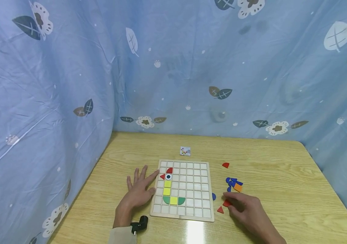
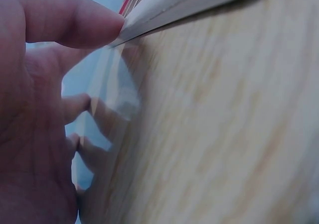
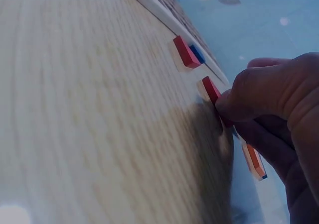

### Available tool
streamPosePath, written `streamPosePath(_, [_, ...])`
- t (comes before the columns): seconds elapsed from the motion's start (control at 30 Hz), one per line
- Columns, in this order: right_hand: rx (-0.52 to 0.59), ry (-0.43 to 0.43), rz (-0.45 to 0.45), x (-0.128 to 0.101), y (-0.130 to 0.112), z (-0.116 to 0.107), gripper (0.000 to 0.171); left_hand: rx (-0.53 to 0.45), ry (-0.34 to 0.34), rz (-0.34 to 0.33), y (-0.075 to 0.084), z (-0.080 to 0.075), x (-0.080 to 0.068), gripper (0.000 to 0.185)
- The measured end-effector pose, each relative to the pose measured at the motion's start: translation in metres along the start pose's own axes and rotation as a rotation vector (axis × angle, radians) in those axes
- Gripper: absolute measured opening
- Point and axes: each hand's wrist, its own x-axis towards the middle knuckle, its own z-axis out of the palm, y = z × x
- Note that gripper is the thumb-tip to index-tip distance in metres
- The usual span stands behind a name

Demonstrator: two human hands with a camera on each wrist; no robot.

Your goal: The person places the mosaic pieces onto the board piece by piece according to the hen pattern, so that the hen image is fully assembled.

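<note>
A wooden grid board [image 1: 191, 203] lies on the table with red, yellow and green pieces and a round eye piece [image 1: 168, 177] in its left columns. My left hand [image 1: 139, 189] lies flat with fingers spread, touching the board's left edge [image 2: 149, 22]. My right hand [image 1: 241, 208] has curled fingers pinching a red piece [image 1: 226, 203] [image 3: 213, 92] that lies on the table right of the board. A red triangle [image 1: 220, 210] [image 3: 186, 52] lies beside it.
Loose blue and orange pieces [image 1: 234, 184] lie right of the board, with a red piece [image 1: 225, 165] farther back and a blue piece [image 1: 214, 196] at the board's edge. A small pattern card [image 1: 185, 151] lies behind the board. Blue curtains enclose the table.
</note>
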Motion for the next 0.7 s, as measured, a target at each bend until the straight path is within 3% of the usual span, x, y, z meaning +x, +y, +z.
streamPosePath(0.13, [-0.01,-0.02,0.003,0.0,-0.001,0.001,0.049,0.001,-0.001,0.0,0.0,0.0,0.0,0.069])
streamPosePath(0.4, [-0.002,0.048,-0.052,0.005,-0.002,0.0,0.041,-0.003,-0.002,-0.002,0.001,0.0,-0.001,0.069])
streamPosePath(0.7, [0.061,0.101,-0.047,0.028,-0.021,0.003,0.039,0.005,0.002,-0.005,0.001,0.0,-0.001,0.069])
